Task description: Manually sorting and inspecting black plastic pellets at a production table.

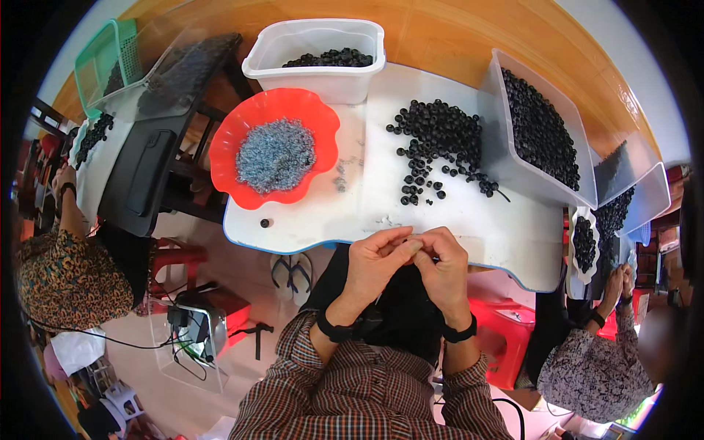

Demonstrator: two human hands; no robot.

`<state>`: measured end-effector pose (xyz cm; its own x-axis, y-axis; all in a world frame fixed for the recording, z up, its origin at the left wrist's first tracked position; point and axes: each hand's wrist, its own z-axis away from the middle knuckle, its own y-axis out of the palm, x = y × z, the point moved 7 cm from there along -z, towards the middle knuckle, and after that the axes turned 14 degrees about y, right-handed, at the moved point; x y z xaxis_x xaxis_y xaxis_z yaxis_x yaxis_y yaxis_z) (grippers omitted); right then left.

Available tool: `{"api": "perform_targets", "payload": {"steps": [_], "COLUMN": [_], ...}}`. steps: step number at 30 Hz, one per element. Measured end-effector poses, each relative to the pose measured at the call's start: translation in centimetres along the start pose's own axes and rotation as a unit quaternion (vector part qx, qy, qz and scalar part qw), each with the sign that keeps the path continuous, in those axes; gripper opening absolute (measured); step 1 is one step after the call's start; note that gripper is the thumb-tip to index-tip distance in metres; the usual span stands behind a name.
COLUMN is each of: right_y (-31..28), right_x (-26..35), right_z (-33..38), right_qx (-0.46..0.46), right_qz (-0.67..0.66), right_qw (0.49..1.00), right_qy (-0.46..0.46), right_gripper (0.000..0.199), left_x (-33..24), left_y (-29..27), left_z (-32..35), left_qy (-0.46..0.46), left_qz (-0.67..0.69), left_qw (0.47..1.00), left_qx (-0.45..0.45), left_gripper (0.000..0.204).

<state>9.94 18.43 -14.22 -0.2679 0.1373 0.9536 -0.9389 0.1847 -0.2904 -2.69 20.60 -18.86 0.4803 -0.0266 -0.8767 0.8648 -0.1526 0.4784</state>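
My left hand and my right hand meet at the table's front edge, above my lap. Both have thumb and fingers pinched together, the fingertips touching. Whatever sits between them is too small and covered to make out. Just beyond the fingers, a few small pale bits lie on the white tabletop. Farther off spreads a loose pile of small round black parts. To the left stands a red scalloped bowl with a heap of tiny bluish-grey pieces in it.
A white tub and a translucent bin, both holding black parts, stand at the back and right. One black part lies near the left front edge. Other people work at left and right. A red stool is beside me.
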Motion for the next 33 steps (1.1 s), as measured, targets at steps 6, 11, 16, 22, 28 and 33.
{"api": "perform_targets", "payload": {"steps": [6,11,16,22,28,33], "right_y": [0.3,0.5,0.3,-0.3,0.1,0.3], "right_x": [-0.8,-2.3,-1.5,-2.2,-2.5,-3.0], "right_z": [0.1,0.3,0.6,0.7,0.4,0.3], "right_qx": [-0.003,0.016,0.044,0.028,0.02,0.006], "right_qz": [0.014,-0.038,-0.203,-0.204,-0.198,-0.161], "right_qw": [0.999,0.995,0.975,0.975,0.975,0.982], "right_qy": [0.049,0.092,0.076,0.087,0.101,0.102], "right_gripper": [0.012,0.019,0.027,0.03,0.028,0.027], "left_x": [0.7,0.4,0.7,-0.1,-1.5,-2.6], "left_y": [-0.3,-0.4,-1.1,-1.5,-1.6,-1.7], "left_z": [0.0,0.0,-0.3,-0.7,-1.5,-3.5], "left_qy": [-0.019,-0.016,-0.042,-0.056,-0.042,-0.044], "left_qz": [-0.012,-0.028,0.076,0.243,0.227,0.229], "left_qw": [1.0,0.999,0.996,0.968,0.973,0.972], "left_qx": [0.01,0.026,0.034,0.033,0.012,-0.032], "left_gripper": [0.027,0.023,0.022,0.022,0.023,0.024]}}
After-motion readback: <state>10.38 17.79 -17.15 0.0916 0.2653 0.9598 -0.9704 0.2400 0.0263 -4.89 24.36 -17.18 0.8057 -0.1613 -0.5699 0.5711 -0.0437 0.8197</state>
